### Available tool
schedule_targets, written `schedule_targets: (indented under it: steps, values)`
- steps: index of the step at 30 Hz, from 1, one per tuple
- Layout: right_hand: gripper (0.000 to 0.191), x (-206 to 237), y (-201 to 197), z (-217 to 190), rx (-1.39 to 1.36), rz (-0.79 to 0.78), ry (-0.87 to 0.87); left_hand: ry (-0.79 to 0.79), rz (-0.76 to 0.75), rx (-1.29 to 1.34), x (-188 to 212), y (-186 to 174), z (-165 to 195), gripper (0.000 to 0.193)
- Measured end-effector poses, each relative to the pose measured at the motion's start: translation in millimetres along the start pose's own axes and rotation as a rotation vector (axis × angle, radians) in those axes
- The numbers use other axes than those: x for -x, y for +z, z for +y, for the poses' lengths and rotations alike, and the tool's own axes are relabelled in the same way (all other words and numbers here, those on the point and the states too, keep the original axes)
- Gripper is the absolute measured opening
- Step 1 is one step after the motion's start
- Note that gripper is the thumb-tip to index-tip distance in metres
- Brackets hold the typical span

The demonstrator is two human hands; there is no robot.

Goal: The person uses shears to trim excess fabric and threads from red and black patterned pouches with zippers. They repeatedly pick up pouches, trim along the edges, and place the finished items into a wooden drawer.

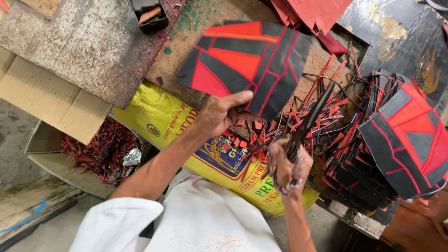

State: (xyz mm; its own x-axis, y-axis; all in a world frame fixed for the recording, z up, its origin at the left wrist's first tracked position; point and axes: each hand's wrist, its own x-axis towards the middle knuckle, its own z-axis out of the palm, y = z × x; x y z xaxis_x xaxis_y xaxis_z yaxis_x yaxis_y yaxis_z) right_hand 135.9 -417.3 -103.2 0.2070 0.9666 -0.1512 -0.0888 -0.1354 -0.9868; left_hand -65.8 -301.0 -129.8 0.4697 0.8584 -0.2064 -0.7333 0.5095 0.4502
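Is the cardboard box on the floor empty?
No, the box holds a heap of red scraps and a crumpled bit of foil.

A stitched red-and-black panel (247, 65) is held up flat, tilted, at upper centre of the frame. Dark scissors (305, 126) angle upward at centre right, blades closed.

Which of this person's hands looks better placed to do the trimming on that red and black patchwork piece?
Probably the right hand: it already grips the scissors, blades pointing up toward the piece. The left hand is pinching the patchwork piece by its lower edge, holding it up above the scraps.
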Motion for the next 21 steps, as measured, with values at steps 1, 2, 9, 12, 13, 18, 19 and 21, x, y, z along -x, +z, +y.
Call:
schedule_targets:
  steps: [1, 2, 9, 12, 13, 18, 19, 21]
  values:
    - [0.024, 11.1, -1.7, 4.6, 0.023, 0.004, 0.041, 0.031, -0.011, -0.013, -1.5, -0.2, 5.0, 0.035]
    - [0.028, 21.8, -3.1, 9.7, 0.046, 0.007, 0.08, 0.042, -0.004, -0.064, -2.2, 0.1, 9.1, 0.035]
    - [0.051, 76.7, -5.6, 44.4, -0.164, -0.262, 0.258, 0.085, -0.024, -0.179, -9.7, -11.1, 11.7, 0.032]
    - [0.057, 79.5, -3.7, 52.6, -0.129, -0.309, 0.295, 0.054, -0.02, -0.109, -13.6, -19.3, 5.6, 0.033]
    - [0.056, 79.9, -3.3, 53.3, -0.118, -0.308, 0.301, 0.047, -0.008, -0.095, -14.5, -21.0, 3.6, 0.035]
    - [0.05, 83.4, -1.7, 45.1, -0.178, -0.294, 0.328, 0.003, 0.07, -0.197, -12.3, -22.4, 0.4, 0.034]
    - [0.048, 83.5, -2.2, 42.5, -0.216, -0.29, 0.341, 0.002, 0.08, -0.228, -9.9, -22.2, 0.6, 0.035]
    - [0.045, 84.3, -1.4, 38.3, -0.295, -0.309, 0.365, -0.051, 0.154, -0.231, -4.0, -21.8, 1.3, 0.036]
